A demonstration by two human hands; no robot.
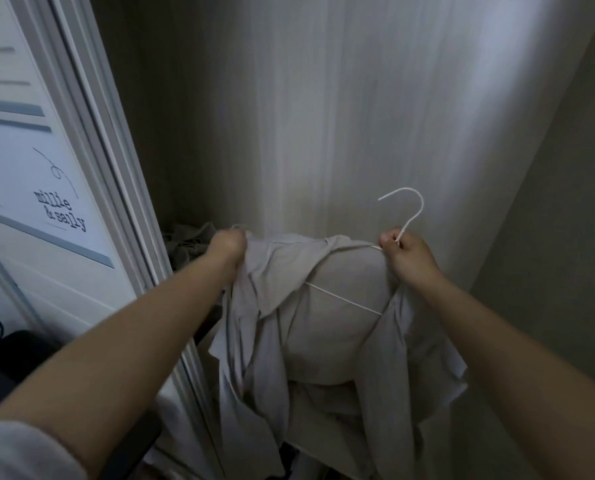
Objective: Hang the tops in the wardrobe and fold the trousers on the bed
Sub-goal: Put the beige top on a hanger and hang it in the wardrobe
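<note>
A pale grey top point(323, 327) hangs loosely from both my hands in front of the open wardrobe. A thin white wire hanger point(408, 216) is partly inside it, its hook sticking up free and one arm of it showing across the neck opening. My right hand point(408, 256) pinches the hanger at the base of the hook. At the top's left shoulder my left hand point(228, 245) grips the fabric. The cloth below is bunched and folded over itself. No trousers or bed are in view.
The wardrobe's pale back wall point(323, 116) fills the middle. A white sliding door frame point(109, 188) stands at the left, beside a panel with printed lettering point(60, 211). Dark clothing point(188, 244) lies low inside the wardrobe. A dark object point(8, 355) sits at the lower left.
</note>
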